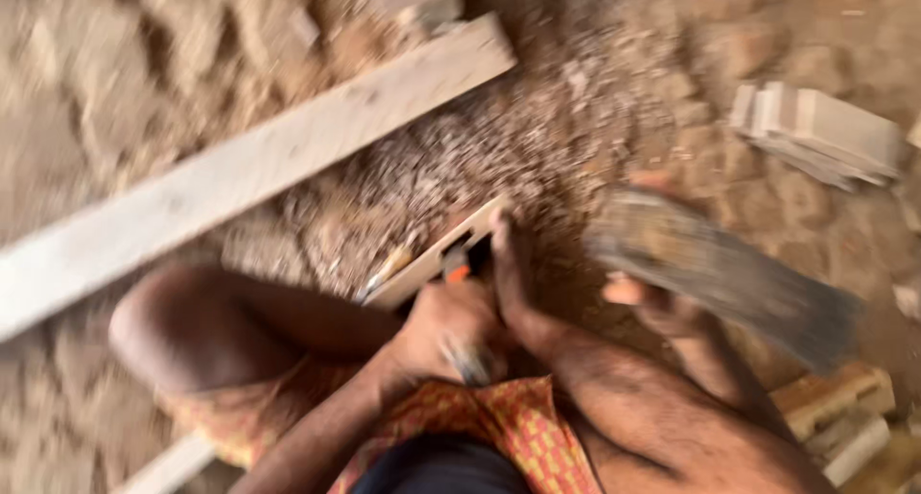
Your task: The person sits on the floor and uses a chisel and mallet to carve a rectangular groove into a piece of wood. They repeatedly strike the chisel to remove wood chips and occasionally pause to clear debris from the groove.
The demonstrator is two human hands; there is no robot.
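Chisel-like tool (pixel 459 264) with an orange band stands against a pale wooden piece (pixel 436 254) on the ground, just in front of the person's knees. The left hand (pixel 446 326) is closed round the tool's lower part, fist tight, with a ring or metal band showing near the wrist side; the picture is blurred, so the tool's exact shape cannot be told. The right hand (pixel 648 302) is curled shut on the handle end of a dark, heavy block-shaped mallet (pixel 720 273), which is raised and smeared by motion, well to the right of the tool. A bare foot (pixel 508 264) presses on the pale piece right beside the tool. Wood shavings (pixel 480 149) lie thick over the floor beyond it. A long pale plank (pixel 249 168) runs slantwise across the upper left. Stacked pale offcuts (pixel 825 134) sit at the upper right, and more short blocks (pixel 835 408) lie at the lower right. Orange patterned cloth (pixel 508 427) covers the person's lap.
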